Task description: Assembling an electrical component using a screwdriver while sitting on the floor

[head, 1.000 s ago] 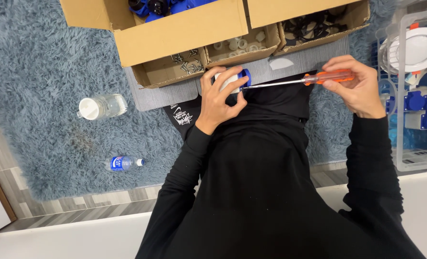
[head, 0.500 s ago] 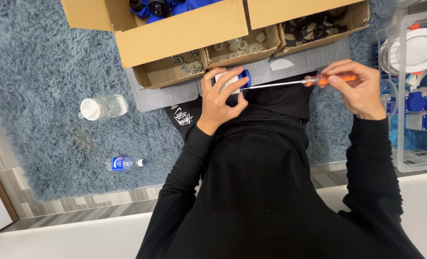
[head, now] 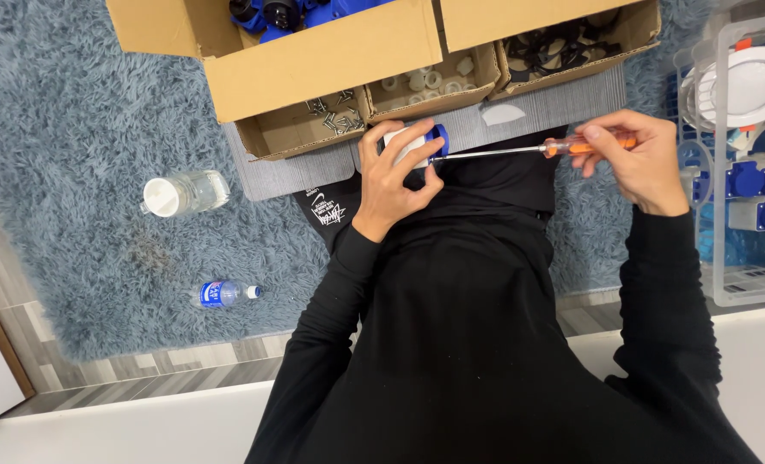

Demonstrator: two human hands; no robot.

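Blue-white part (head: 417, 142) between left fingers (head: 400, 163)

Screwdriver (head: 520, 150): bare metal shaft, glossy orange plastic handle. Socket part (head: 413, 142): smooth white and blue plastic. Boxes (head: 331, 51): matt brown cardboard. Rug (head: 73, 129): shaggy grey-blue pile. Mat (head: 563, 103): ribbed grey. Bottle (head: 185, 191): clear plastic. Sleeves (head: 657, 283): matt black cloth.

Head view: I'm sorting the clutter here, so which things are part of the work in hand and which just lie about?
In use:
left hand gripping the blue and white part
right hand on the orange-handled screwdriver
box of screws

Lying about:
clear jar
small water bottle
blue rug
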